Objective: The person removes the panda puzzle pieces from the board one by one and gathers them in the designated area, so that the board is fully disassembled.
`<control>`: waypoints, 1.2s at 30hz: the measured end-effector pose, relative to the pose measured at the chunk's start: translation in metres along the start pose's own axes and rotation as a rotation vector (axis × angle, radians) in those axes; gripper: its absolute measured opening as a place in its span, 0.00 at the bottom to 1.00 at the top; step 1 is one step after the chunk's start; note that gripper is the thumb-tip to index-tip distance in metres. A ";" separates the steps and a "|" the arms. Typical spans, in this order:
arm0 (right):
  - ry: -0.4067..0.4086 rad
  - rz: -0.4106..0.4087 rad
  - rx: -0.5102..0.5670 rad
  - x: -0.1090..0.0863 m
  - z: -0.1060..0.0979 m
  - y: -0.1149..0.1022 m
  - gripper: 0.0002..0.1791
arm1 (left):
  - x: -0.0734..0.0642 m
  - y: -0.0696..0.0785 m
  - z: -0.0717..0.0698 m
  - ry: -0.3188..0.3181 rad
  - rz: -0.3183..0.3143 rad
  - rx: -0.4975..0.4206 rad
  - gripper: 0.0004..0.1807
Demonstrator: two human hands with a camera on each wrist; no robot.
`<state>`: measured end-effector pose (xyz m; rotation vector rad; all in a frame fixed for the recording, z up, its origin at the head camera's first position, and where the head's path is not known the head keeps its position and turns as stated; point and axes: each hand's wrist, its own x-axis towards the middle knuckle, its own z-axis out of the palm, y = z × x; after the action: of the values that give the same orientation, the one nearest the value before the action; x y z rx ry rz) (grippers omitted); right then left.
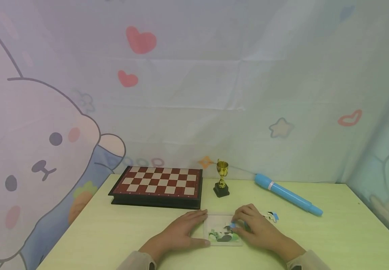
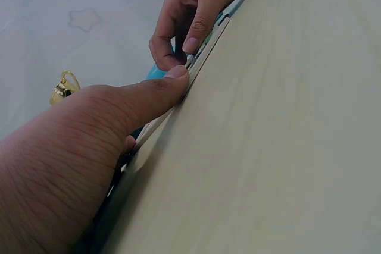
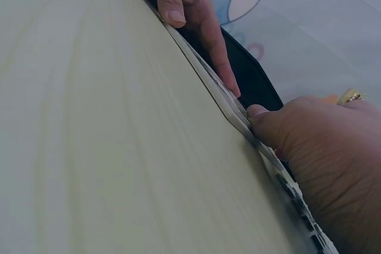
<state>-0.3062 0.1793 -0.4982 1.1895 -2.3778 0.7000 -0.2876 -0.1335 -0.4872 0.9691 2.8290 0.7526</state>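
Note:
A small square puzzle tray (image 1: 223, 244) with a pale rim lies flat near the front of the table. Joined pieces with a black, white and green picture (image 1: 222, 236) cover its lower part. My left hand (image 1: 184, 230) rests along the tray's left side, fingers fairly straight, thumb at the lower left corner. Over the tray's right side, my right hand (image 1: 256, 228) pinches a puzzle piece (image 1: 232, 225) with some blue on it between thumb and fingers. Much of that piece is hidden by the fingers. Loose puzzle pieces (image 1: 273, 216) lie just beyond the right hand.
A red and white chessboard box (image 1: 159, 183) stands at the back left. Right of it is a small gold trophy cup (image 1: 222, 176) on a black base. A thick blue pen-shaped tube (image 1: 289, 195) lies slanted at the back right. A printed cloth (image 1: 194, 86) hangs behind the table.

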 end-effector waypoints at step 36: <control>-0.030 0.071 0.162 -0.002 -0.001 -0.001 0.13 | 0.000 -0.001 0.000 -0.005 -0.009 -0.013 0.48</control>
<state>-0.3038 0.1805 -0.4986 1.1915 -2.4373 0.9190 -0.2876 -0.1341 -0.4875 0.9542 2.8188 0.7665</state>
